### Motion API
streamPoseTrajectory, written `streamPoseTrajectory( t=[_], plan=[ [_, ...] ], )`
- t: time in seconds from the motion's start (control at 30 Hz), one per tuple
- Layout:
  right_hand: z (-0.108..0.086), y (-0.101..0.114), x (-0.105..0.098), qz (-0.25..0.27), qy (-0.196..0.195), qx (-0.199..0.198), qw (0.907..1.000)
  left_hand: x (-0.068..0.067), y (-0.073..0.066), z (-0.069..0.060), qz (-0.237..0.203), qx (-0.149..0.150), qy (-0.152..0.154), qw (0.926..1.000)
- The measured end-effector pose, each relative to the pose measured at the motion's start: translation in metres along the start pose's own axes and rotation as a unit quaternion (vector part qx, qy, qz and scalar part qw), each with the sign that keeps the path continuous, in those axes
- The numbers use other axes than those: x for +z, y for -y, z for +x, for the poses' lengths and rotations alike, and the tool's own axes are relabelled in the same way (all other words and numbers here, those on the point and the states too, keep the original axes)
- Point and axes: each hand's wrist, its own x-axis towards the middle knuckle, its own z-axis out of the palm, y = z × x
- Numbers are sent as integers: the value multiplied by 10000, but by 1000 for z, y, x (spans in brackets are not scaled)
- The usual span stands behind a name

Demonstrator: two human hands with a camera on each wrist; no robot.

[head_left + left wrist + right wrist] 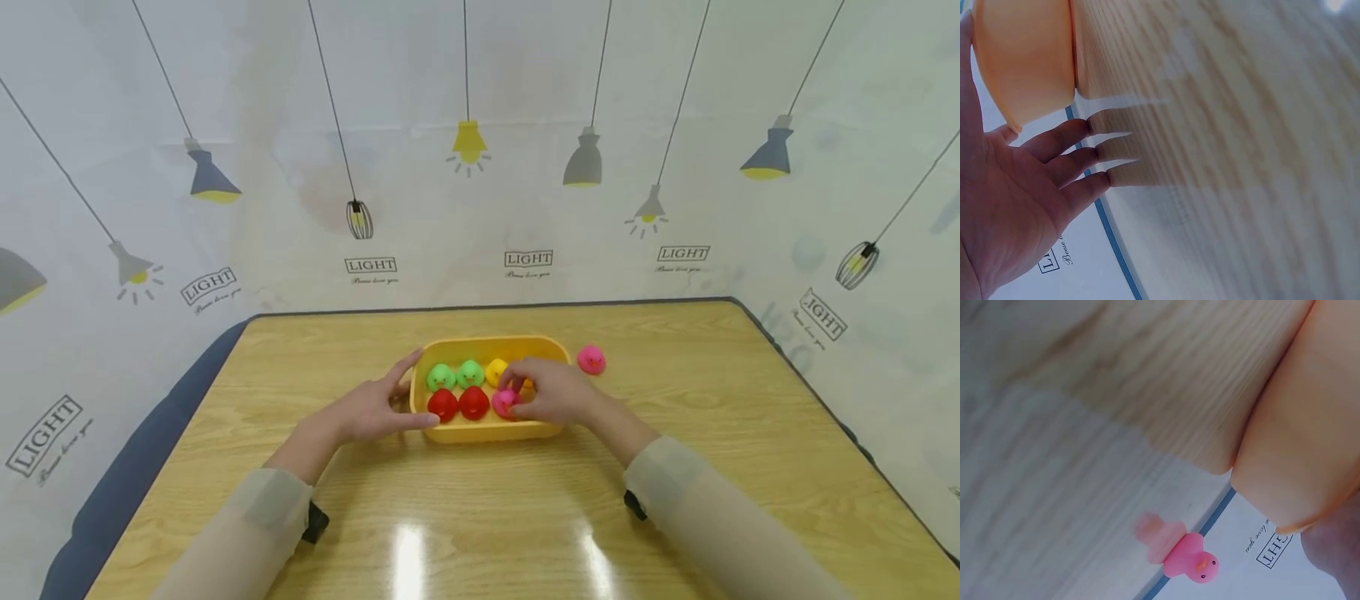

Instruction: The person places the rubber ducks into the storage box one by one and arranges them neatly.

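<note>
A yellow plastic basket (489, 434) holds small rubber ducks. Two green ducks (441, 378) sit in its back row at left, beside a yellow duck (495, 371); another bit of yellow is mostly behind my right hand. Two red ducks (473, 403) are in the front row. My right hand (551, 390) pinches a pink duck (506, 403) inside the basket, to the right of the red ones. With fingers spread, my left hand (375, 408) touches the basket's left end, thumb along the front rim and index finger at the back corner.
Another pink duck (592, 360) sits on the wooden table (480, 508), just right of the basket; the right wrist view shows it upright. A pale curtain (420, 167) printed with lamps borders the table at the back and sides.
</note>
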Motion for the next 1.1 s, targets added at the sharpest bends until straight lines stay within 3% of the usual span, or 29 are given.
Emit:
streamPoseTrajectory(
  t=[0.43, 1.1],
  plan=[
    [1, 4, 3, -251, -19, 301, 9992, 1, -1, 0, -3, -1, 19, 10000],
    [1, 3, 4, -434, -228, 148, 9987, -1, 1, 0, 73, 80, 7, 9999]
  ],
)
